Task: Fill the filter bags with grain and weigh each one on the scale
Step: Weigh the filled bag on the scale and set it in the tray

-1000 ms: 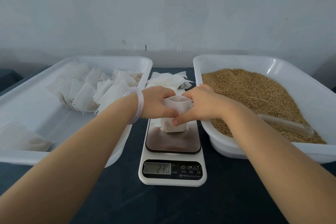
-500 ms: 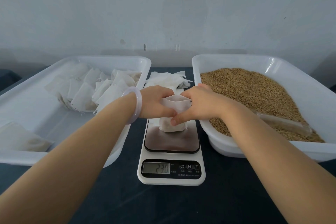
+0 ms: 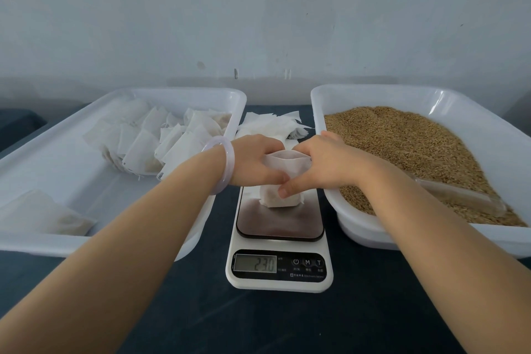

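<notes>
Standing on the scale (image 3: 279,241), a white filter bag (image 3: 280,198) is pinched at its open mouth by the left hand (image 3: 255,159) and right hand (image 3: 324,162). Its display (image 3: 255,263) reads 23.0; buttons show M and T. Grain (image 3: 408,149) fills the right tray (image 3: 373,231).

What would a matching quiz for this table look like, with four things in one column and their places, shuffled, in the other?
Things
1. open filter bag
2. grain
3. pale bracelet
4. pile of flat filter bags

Places
A. in the right white tray
B. on the dark table, behind the scale
C. on the scale's platform, pinched by the left hand and the right hand
D. round the left wrist

Pairs: 1-C, 2-A, 3-D, 4-B
</notes>
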Tool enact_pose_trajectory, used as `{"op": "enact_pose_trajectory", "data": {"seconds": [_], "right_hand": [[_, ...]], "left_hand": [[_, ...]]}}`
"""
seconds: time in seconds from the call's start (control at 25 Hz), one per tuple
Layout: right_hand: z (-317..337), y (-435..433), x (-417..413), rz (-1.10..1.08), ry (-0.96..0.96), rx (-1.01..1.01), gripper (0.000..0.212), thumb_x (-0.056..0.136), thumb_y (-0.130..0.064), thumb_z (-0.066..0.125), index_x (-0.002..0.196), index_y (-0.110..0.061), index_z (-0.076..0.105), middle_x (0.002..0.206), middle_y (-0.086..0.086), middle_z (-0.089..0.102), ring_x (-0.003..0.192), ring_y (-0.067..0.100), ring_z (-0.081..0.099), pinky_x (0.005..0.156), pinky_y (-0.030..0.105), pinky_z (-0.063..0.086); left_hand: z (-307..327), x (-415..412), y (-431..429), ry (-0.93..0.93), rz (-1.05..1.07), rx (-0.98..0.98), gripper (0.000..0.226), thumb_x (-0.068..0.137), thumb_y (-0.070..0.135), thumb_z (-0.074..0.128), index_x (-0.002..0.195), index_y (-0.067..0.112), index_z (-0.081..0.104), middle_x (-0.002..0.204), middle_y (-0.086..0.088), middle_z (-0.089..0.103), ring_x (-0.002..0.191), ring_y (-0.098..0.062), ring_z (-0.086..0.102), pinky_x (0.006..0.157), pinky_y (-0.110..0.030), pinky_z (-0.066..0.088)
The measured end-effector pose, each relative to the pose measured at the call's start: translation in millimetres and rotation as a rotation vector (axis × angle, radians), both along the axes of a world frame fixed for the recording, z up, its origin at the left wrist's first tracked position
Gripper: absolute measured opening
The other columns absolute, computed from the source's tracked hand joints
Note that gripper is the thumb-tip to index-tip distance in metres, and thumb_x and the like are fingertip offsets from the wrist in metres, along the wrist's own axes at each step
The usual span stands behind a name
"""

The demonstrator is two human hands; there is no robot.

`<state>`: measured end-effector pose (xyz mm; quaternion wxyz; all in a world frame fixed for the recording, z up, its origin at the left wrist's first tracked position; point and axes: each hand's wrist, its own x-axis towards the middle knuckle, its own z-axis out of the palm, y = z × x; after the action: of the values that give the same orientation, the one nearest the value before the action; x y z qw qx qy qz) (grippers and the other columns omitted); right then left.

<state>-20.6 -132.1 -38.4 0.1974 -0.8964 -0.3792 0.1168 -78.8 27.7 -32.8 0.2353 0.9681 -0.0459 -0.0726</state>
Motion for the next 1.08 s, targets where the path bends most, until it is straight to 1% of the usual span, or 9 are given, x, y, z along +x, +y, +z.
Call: {"op": "enact_pose_trajectory", "data": {"seconds": [0.2,0.32,0.44,0.6,0.72,0.8,0.88,0.96,1.08], "right_hand": [[0.9,-0.2,-0.2,-0.005,0.017,0.005,0.040,0.054,-0.061,0.076,0.067,-0.029,0.057,0.071,-0.008,0.055,0.080,-0.012,0.029,0.083,0.027,0.019],[1.1,0.5,-1.2,-0.008,0.017,0.001,0.041,0.056,-0.060,0.076,0.073,-0.027,0.061,0.074,-0.007,0.056,0.079,-0.012,0.030,0.082,0.026,0.017],[2.7,0.3,-1.9,-0.016,0.021,-0.012,0.044,0.056,-0.060,0.077,0.076,-0.024,0.061,0.077,-0.005,0.058,0.077,-0.007,0.032,0.082,0.026,0.017],[2.1,0.2,-2.1,-0.021,0.033,-0.001,0.044,0.054,-0.062,0.077,0.062,-0.028,0.052,0.068,-0.004,0.051,0.076,0.001,0.033,0.074,0.027,0.025],[1.5,0.8,0.2,-0.038,0.041,0.095,0.045,0.053,-0.058,0.081,0.074,-0.025,0.060,0.070,-0.007,0.052,0.082,0.015,0.044,0.060,0.026,0.032],[2.5,0.6,1.9,-0.033,0.111,0.251,0.038,0.060,-0.042,0.084,0.086,-0.021,0.067,0.078,-0.007,0.065,0.085,0.018,0.058,0.069,0.031,0.047],[3.7,1.8,2.0,-0.047,0.099,0.395,0.023,0.068,-0.029,0.082,0.086,-0.020,0.071,0.080,-0.001,0.070,0.078,0.015,0.063,0.073,0.036,0.049],[4.0,5.5,2.6,-0.065,0.065,0.486,0.013,0.074,-0.023,0.078,0.080,-0.016,0.070,0.077,0.007,0.068,0.072,0.020,0.062,0.069,0.040,0.049],[4.9,11.4,1.2,-0.046,0.077,0.538,0.015,0.076,-0.023,0.076,0.077,-0.010,0.068,0.071,0.011,0.065,0.066,0.022,0.058,0.065,0.038,0.048]], "left_hand": [[0.6,0.3,-0.7,0.009,0.013,0.019,0.022,0.059,0.048,0.055,0.068,0.029,0.049,0.068,0.009,0.053,0.064,-0.011,0.050,0.060,-0.027,0.036],[-0.8,1.2,0.2,-0.004,0.011,0.004,0.023,0.069,0.043,0.066,0.066,0.030,0.047,0.066,0.010,0.051,0.062,-0.009,0.049,0.056,-0.026,0.034],[-1.8,1.9,0.3,-0.007,0.004,-0.007,0.022,0.065,0.045,0.063,0.066,0.030,0.047,0.065,0.010,0.051,0.061,-0.009,0.049,0.057,-0.026,0.034],[-5.3,4.1,3.1,-0.049,0.001,-0.023,0.027,0.085,0.027,0.063,0.063,0.028,0.048,0.059,0.011,0.046,0.057,-0.008,0.044,0.054,-0.023,0.031],[-3.5,1.9,7.8,-0.123,0.025,-0.162,0.031,0.089,0.018,0.060,0.060,0.025,0.050,0.050,0.014,0.044,0.052,-0.006,0.041,0.051,-0.016,0.032],[-0.7,-0.3,11.1,-0.186,0.034,-0.291,0.024,0.090,0.009,0.057,0.067,0.014,0.057,0.058,0.009,0.049,0.057,-0.010,0.045,0.055,-0.019,0.037],[2.7,-1.5,13.4,-0.277,0.046,-0.425,0.012,0.088,0.006,0.059,0.077,0.009,0.063,0.069,-0.001,0.053,0.065,-0.015,0.048,0.063,-0.026,0.040],[6.0,-2.6,17.8,-0.331,0.073,-0.544,0.005,0.078,0.018,0.065,0.079,0.021,0.063,0.074,0.004,0.058,0.070,-0.010,0.052,0.065,-0.021,0.043],[8.2,-2.0,25.4,-0.251,0.088,-0.527,0.023,0.064,0.031,0.077,0.082,0.027,0.063,0.075,0.011,0.061,0.072,-0.005,0.058,0.064,-0.016,0.046]]}}
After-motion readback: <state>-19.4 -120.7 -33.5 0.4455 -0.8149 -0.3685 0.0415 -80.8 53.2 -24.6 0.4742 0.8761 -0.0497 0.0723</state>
